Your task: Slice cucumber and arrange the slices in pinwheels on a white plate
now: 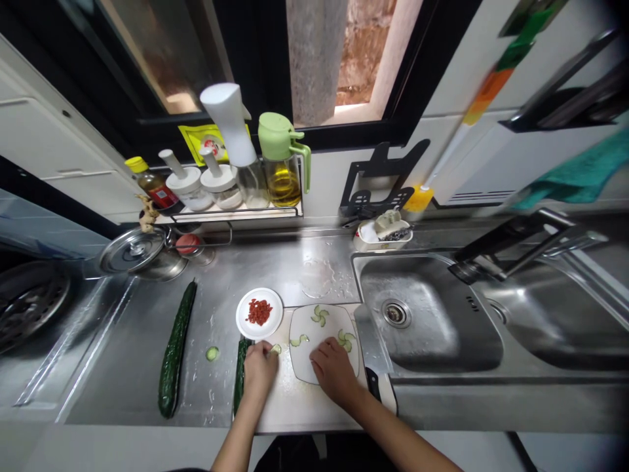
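My left hand (260, 368) pinches a thin cucumber slice (276, 349) above the white cutting board (282, 403), just left of a square white plate (314, 326). Over the plate, my right hand (337, 370) has its fingers curled together; their tips are hidden, so what they hold cannot be made out. Cucumber slices lie on the plate in pinwheel shapes, one at the top (319, 315), one at the right (346, 339) and a partial one at the left (299, 340). A cut cucumber (240, 373) lies along the board's left edge, partly behind my left hand.
A round white dish (244, 323) holds chopped red bits. A cleaver (371, 337) lies between board and sink (427, 314). On the steel counter are a whole cucumber (175, 354) and a cucumber end piece (211, 354). Seasoning jars and an oil bottle (282, 170) stand behind.
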`<action>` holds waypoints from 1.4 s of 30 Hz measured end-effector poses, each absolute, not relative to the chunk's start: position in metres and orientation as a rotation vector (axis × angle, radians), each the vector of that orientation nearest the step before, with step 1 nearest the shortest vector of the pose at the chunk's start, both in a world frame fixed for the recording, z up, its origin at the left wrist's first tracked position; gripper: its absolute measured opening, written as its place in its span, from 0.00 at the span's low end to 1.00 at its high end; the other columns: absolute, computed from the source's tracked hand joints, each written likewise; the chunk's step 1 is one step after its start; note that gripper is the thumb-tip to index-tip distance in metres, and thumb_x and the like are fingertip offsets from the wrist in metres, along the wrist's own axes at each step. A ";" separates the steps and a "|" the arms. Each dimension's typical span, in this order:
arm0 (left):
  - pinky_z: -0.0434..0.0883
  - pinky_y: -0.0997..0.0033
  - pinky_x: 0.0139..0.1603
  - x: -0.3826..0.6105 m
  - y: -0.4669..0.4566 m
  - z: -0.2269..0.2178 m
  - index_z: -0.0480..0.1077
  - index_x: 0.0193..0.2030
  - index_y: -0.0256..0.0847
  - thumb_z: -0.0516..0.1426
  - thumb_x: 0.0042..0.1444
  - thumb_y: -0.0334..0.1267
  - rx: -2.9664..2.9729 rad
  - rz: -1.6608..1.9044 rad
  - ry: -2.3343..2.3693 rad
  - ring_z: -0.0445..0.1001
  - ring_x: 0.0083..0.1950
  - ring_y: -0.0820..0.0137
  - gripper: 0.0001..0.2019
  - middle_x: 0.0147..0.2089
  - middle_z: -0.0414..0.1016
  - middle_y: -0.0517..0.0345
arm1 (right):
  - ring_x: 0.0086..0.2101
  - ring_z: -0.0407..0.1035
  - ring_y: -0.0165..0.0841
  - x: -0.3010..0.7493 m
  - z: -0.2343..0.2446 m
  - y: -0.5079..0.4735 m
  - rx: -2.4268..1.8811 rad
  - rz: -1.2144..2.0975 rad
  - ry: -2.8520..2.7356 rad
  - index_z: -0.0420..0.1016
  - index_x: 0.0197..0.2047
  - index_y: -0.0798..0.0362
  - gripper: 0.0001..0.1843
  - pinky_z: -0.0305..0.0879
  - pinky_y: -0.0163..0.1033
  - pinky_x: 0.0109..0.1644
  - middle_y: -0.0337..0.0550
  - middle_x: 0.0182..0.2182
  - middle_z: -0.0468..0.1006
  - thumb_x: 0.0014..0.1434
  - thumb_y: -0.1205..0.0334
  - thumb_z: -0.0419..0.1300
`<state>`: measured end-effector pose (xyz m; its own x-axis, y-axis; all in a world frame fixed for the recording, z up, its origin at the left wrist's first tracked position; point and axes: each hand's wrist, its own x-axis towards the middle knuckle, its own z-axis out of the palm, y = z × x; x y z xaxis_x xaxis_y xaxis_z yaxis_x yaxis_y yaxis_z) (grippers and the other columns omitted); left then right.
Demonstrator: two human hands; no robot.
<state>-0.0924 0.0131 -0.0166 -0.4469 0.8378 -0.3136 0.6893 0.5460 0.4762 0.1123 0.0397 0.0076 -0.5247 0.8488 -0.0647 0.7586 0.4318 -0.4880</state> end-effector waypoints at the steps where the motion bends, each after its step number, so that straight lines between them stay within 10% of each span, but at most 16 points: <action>1: 0.65 0.71 0.40 -0.093 0.013 -0.016 0.72 0.34 0.38 0.55 0.48 0.32 1.231 0.383 2.260 0.72 0.35 0.68 0.07 0.35 0.72 0.52 | 0.41 0.59 0.36 0.112 0.008 0.039 -1.421 0.706 -2.495 0.73 0.33 0.53 0.06 0.51 0.40 0.43 0.42 0.34 0.73 0.58 0.69 0.56; 42: 0.60 0.77 0.29 -0.097 0.009 -0.003 0.70 0.28 0.40 0.54 0.49 0.42 1.194 0.635 1.903 0.65 0.26 0.75 0.08 0.23 0.68 0.64 | 0.42 0.61 0.37 0.107 0.015 0.033 -1.369 0.871 -2.402 0.73 0.36 0.52 0.09 0.55 0.41 0.47 0.43 0.36 0.73 0.57 0.69 0.52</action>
